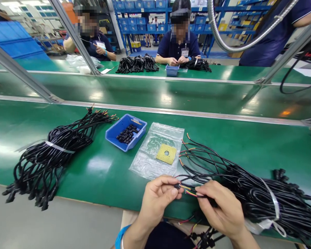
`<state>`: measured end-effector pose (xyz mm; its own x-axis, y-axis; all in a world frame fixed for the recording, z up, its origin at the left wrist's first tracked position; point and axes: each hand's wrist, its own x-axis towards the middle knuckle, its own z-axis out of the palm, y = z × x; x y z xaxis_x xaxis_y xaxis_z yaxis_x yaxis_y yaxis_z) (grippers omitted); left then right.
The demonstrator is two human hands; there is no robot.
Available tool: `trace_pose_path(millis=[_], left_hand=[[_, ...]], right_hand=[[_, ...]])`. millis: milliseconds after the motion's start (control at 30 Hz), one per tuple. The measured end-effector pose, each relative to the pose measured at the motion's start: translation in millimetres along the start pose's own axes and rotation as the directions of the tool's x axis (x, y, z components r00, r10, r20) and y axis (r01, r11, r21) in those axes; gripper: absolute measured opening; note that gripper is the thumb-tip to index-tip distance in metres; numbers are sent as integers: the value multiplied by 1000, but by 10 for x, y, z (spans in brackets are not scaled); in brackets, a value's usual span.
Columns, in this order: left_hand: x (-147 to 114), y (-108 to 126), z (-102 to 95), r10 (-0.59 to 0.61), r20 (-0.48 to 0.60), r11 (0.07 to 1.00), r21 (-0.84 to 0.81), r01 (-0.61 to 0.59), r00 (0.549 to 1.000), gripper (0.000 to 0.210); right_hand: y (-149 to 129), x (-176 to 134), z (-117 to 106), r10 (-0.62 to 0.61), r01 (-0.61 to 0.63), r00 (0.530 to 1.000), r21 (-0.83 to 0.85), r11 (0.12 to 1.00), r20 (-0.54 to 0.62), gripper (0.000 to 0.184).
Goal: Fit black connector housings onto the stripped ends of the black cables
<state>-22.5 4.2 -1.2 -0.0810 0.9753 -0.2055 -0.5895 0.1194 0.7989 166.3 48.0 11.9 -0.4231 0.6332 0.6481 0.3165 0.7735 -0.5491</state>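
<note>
My left hand (159,197) is closed, pinching a small black connector piece (177,186) between thumb and fingers. In my right hand (220,207) is the end of a black cable (201,196), gripped by thumb and fingertips. Thin red, yellow and white wires (190,193) stick out of this end, close to the black piece. I cannot tell whether the wires touch the piece. A bundle of black cables (261,193), tied with a pale band, lies beside my right hand, its coloured wire ends pointing left.
A blue bin (136,141) holds several small black pieces (128,134). Next to it, a yellow square pad (171,157) with a hole lies on a clear plastic bag (145,162). Another tied cable bundle (64,138) lies left. Metal frame bars (155,110) cross behind; co-workers sit beyond.
</note>
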Motion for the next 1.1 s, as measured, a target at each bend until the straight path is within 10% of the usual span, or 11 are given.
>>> trace_pose_path(millis=[1100], left_hand=[[16, -41, -14, 129, 23, 983, 132, -131, 991, 14]], right_hand=[[-36, 32, -32, -72, 71, 996, 25, 997, 50, 20]])
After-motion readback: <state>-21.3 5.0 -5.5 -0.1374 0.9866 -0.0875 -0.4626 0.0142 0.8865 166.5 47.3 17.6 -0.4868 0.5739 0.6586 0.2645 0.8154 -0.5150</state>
